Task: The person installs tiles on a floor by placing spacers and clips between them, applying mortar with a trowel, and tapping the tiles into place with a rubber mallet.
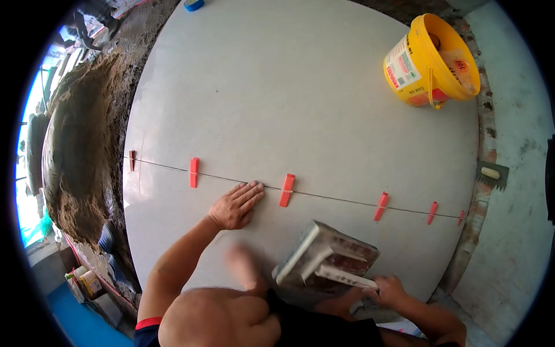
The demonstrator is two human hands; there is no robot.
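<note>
My left hand (237, 205) lies flat on a large pale tile (277, 98), fingertips at a thin joint line between two tiles. Red plastic wedges (287, 189) in clips sit along that line, several of them, one just right of my fingers. My right hand (387, 292) grips the pale handle of a wide trowel-like float (326, 260), which hangs tilted over the lower tile to the right of my left hand and is slightly blurred. My bare leg and a blurred foot show at the lower middle.
A yellow bucket (430, 61) stands upper right, a blue tape roll (193, 4) at the top. A notched trowel (491, 173) lies by the right edge. Sand heaps (81, 150) border the left, with dark footwear (107, 237). A person's limb shows at top left.
</note>
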